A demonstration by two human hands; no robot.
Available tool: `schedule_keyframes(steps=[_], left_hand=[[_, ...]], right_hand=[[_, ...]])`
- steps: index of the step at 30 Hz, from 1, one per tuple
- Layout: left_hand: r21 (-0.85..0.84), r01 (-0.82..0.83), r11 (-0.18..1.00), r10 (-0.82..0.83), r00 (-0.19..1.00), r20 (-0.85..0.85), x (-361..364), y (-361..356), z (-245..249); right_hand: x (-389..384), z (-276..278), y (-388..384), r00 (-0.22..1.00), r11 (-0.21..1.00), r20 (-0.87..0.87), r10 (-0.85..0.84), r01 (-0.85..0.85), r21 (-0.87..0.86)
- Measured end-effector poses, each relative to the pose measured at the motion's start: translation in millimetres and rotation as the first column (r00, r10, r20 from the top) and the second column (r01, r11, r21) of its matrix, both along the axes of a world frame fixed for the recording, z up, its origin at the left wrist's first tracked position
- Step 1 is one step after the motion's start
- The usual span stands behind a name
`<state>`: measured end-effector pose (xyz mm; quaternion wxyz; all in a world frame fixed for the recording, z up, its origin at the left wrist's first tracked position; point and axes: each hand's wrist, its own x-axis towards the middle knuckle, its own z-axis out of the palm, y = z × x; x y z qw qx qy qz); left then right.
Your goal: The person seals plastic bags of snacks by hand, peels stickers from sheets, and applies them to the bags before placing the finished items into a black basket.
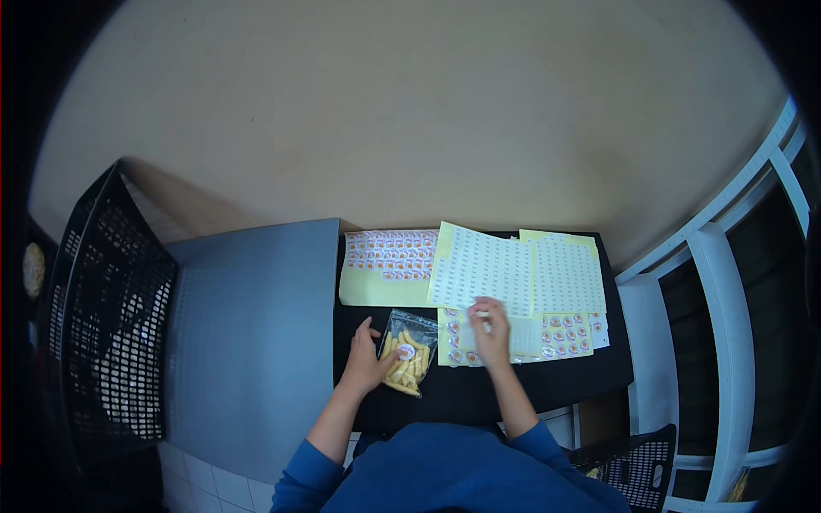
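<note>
A clear zip bag (416, 327) of pale yellow finger-shaped pieces lies on the black table, with a round sticker (406, 351) on its front. My left hand (367, 361) rests at the bag's left side, fingers spread and thumb lying on the plastic. Over the lower edge of a sheet of small printed labels (483, 269) is my right hand (491, 335), fingertips pinched together. Whatever is between those fingertips is too small to make out. Under that hand lie a pale sheet (525, 338) and a sheet of round stickers (564, 333).
Another round-sticker sheet (385, 286), partly peeled, lies at the table's back left; a second small-label sheet (569, 274) is at the back right. Left of the black table (393, 415) stands a grey surface (256, 342) with a black basket (111, 342). Another basket (637, 470) sits low right.
</note>
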<state>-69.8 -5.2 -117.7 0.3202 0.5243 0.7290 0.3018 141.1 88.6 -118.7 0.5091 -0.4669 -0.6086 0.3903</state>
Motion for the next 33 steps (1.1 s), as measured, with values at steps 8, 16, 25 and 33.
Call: schedule_keyframes(steps=[8,16,25,33], left_hand=[[0.203,0.105,0.974,-0.182,0.894,0.409,11.8,-7.8,8.2],[0.361,0.144,0.921,-0.333,0.771,0.543,54.3,-22.7,48.6],[0.408,0.167,0.898,-0.393,0.722,0.570,76.6,-25.0,63.7],[0.412,0.245,0.877,-0.452,0.711,0.539,110.9,-18.3,74.6]], right_hand=[[-22.6,23.6,-43.2,0.958,0.979,0.228,0.174,-0.194,0.068],[-16.6,61.3,-61.1,0.961,0.977,0.257,0.101,-0.145,0.159],[-3.8,78.1,-71.1,0.989,0.981,0.149,-0.009,-0.020,0.194],[32.7,93.8,-75.9,0.984,0.974,0.137,-0.117,0.087,0.211]])
